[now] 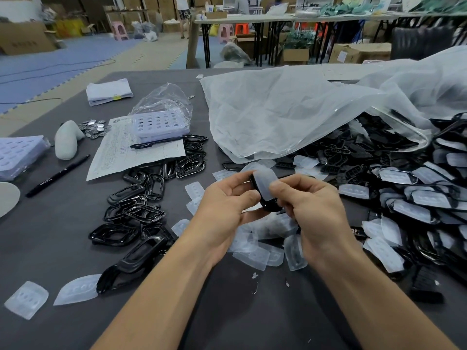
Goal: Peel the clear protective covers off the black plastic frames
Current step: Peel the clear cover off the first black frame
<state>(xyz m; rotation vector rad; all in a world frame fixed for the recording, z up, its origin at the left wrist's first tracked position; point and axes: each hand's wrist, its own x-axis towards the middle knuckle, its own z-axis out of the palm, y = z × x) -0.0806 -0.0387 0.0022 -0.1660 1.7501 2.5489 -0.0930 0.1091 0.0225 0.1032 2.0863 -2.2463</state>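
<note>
The left hand [227, 198] curls around the frame [267, 208] above the table [227, 311] to steady it. The right hand [310, 200] pinches the edge of the cover [265, 184], probably to peel it off.

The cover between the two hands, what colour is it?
The cover is translucent milky white, best seen in the head view.

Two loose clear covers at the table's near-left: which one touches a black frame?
The right cover: its right edge meets a black frame. The left cover lies apart, touching no frame.
</note>
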